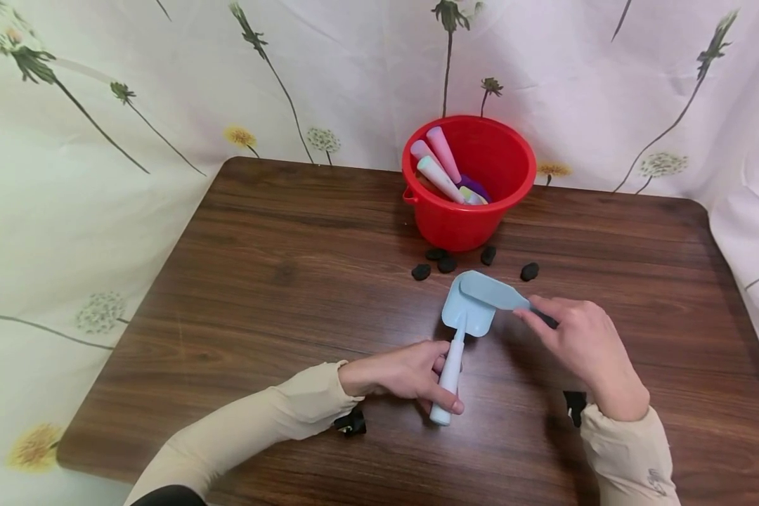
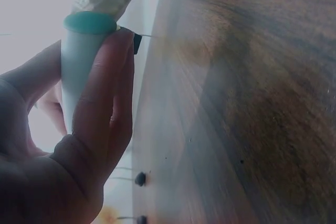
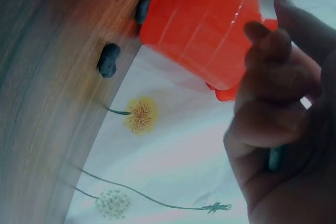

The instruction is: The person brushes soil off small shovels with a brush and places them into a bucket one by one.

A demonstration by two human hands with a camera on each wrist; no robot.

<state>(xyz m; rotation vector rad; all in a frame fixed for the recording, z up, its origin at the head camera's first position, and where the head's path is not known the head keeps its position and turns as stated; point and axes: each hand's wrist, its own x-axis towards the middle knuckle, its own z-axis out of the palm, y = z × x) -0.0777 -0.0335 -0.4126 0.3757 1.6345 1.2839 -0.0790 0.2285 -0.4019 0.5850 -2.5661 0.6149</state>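
Observation:
My left hand (image 1: 411,372) grips the pale handle of a toy shovel (image 1: 470,307) with a light blue blade, its thumb and fingers curled round the handle. In the left wrist view the handle (image 2: 83,72) ends in a green cap. My right hand (image 1: 585,341) pinches the dark handle of a flat grey-blue spatula (image 1: 495,291). The spatula's blade lies over the shovel's blade in the head view; whether they touch I cannot tell. Just beyond the blades lie several small black stones (image 1: 447,264), among them one stone (image 1: 529,271) off to the right.
A red bucket (image 1: 462,228) stands at the back of the brown wooden table (image 1: 278,295). Inside it lean several pastel-handled tools (image 1: 439,179). Behind the table hangs a white cloth (image 1: 367,77) printed with dandelions. Each wrist wears a small black device.

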